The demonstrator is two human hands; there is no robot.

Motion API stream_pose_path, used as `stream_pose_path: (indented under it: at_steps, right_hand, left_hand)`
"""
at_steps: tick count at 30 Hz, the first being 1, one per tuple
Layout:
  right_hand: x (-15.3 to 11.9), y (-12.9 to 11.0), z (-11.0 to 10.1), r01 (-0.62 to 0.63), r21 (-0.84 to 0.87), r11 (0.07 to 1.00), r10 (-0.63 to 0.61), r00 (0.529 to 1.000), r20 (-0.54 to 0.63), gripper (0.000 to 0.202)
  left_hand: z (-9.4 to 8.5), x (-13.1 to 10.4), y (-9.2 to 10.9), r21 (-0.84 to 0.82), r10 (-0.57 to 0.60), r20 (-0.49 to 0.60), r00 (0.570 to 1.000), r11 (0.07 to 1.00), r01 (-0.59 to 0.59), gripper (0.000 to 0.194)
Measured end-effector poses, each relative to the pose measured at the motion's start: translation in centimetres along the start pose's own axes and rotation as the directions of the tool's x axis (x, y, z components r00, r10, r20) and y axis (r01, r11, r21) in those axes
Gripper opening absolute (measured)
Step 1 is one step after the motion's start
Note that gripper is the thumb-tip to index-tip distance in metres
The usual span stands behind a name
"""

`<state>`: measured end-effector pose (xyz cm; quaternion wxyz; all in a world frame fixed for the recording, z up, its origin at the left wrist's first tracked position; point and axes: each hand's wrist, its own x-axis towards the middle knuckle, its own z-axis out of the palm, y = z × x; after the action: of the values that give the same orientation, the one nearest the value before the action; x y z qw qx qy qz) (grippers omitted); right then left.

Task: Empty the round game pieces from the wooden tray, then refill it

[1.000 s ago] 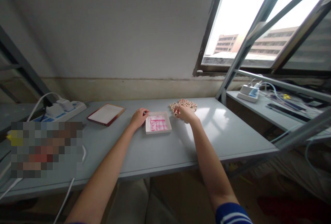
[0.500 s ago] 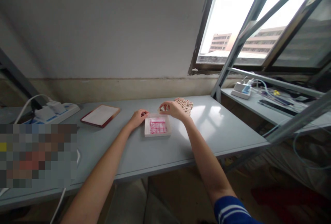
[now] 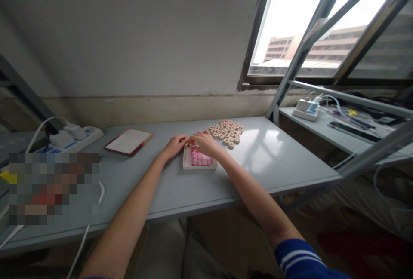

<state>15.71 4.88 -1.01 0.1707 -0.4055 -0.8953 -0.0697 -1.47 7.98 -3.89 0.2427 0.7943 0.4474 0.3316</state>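
A shallow white box (image 3: 200, 167) sits on the table, with a sheet marked in pink-red grid lines (image 3: 201, 158) inside. My left hand (image 3: 176, 145) is closed at the box's back left corner, fingers curled against its wall. My right hand (image 3: 204, 142) reaches over the back of the box, its fingertips pinched at the back left corner by a small pale round piece (image 3: 188, 145), partly hidden. Behind my right hand lies a pile of round wooden Chinese chess pieces (image 3: 230, 132) with markings on their faces.
A flat box lid (image 3: 129, 142), pale inside with a dark red edge, lies to the left. Farther left is a white power strip (image 3: 87, 137) with plugs and cables. A metal frame post (image 3: 274, 113) stands at the table's right back corner. The wall borders the rear.
My right hand has moved left and down, from above the box's back right to its back left corner. More of the chess pieces now shows. The view has shifted slightly.
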Motion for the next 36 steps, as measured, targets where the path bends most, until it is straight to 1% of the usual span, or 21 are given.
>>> stream_pose_path:
  at_steps: [3,4,6,8,10,12,13,16,18,22,25,28,30,34,36]
  right_hand:
    - [0.1,0.4,-0.3,-0.02,0.033,0.999,0.019,1.0,0.018,0.012]
    - [0.0,0.7,-0.6,-0.047,0.037,0.998,0.047,0.999,0.006,0.011]
    - [-0.3,1.7,-1.2,-0.154,0.013,0.988,0.154,0.987,-0.048,0.012]
    - [-0.9,3.1,-1.8,-0.314,-0.053,0.948,0.308,0.947,-0.097,0.014]
    - [-1.7,4.6,-2.0,-0.463,-0.142,0.875,0.453,0.886,-0.103,0.015]
    - [-2.5,5.9,-2.0,-0.544,-0.204,0.814,0.543,0.837,-0.064,0.019]
    - [-2.8,6.3,-1.9,-0.56,-0.219,0.799,0.566,0.823,-0.04,0.019]
    - [-3.3,6.8,-1.6,-0.558,-0.233,0.796,0.576,0.818,0.009,0.016]
    - [-3.2,6.5,-1.6,-0.548,-0.249,0.799,0.568,0.823,0.01,0.017]
    - [-2.7,5.8,-1.7,-0.542,-0.239,0.806,0.558,0.83,0.001,0.025]
    - [-2.5,5.6,-1.6,-0.479,-0.207,0.853,0.495,0.869,0.031,0.021]
    - [-2.3,5.6,-1.3,-0.404,-0.221,0.888,0.42,0.907,0.032,0.014]
    - [-2.4,5.7,-1.2,-0.392,-0.237,0.889,0.41,0.911,0.033,0.014]
    - [-2.5,5.8,-1.4,-0.399,-0.237,0.886,0.421,0.906,0.049,0.015]
    - [-2.4,5.7,-1.7,-0.402,-0.22,0.889,0.416,0.909,0.017,0.016]
  left_hand:
    - [-0.1,-0.1,0.3,-0.042,0.002,0.027,1.0,0.999,-0.001,0.034]
    - [-0.1,-0.2,0.3,-0.058,0.001,0.038,0.999,0.998,0.001,0.034]
    - [0.0,-0.2,0.2,-0.075,0.006,0.069,0.998,0.997,-0.001,0.035]
    - [0.1,-0.3,-0.2,-0.052,0.015,0.093,0.996,0.999,-0.01,0.036]
    - [0.3,-0.2,-0.6,-0.007,0.022,0.105,0.994,1.0,-0.021,0.037]
    - [0.3,-0.2,-0.8,0.021,0.023,0.104,0.994,0.999,-0.025,0.036]
    - [0.3,-0.2,-0.9,0.022,0.023,0.102,0.994,0.999,-0.026,0.035]
    - [0.3,-0.3,-0.7,0.006,0.024,0.105,0.994,1.0,-0.025,0.033]
    - [0.3,-0.3,-0.5,-0.002,0.02,0.103,0.994,1.0,-0.02,0.031]
    - [0.2,-0.3,-0.3,-0.006,0.006,0.096,0.995,1.0,-0.006,0.03]
    - [0.2,-0.4,-0.3,-0.006,0.016,0.099,0.995,1.0,-0.016,0.031]
    - [0.2,-0.4,-0.2,-0.016,0.027,0.108,0.994,1.0,-0.025,0.035]
    - [0.2,-0.4,-0.1,-0.022,0.034,0.106,0.994,0.999,-0.032,0.035]
    - [0.3,-0.3,0.0,-0.005,0.026,0.087,0.996,1.0,-0.025,0.034]
    - [0.2,-0.3,0.1,0.005,0.023,0.089,0.996,1.0,-0.023,0.031]
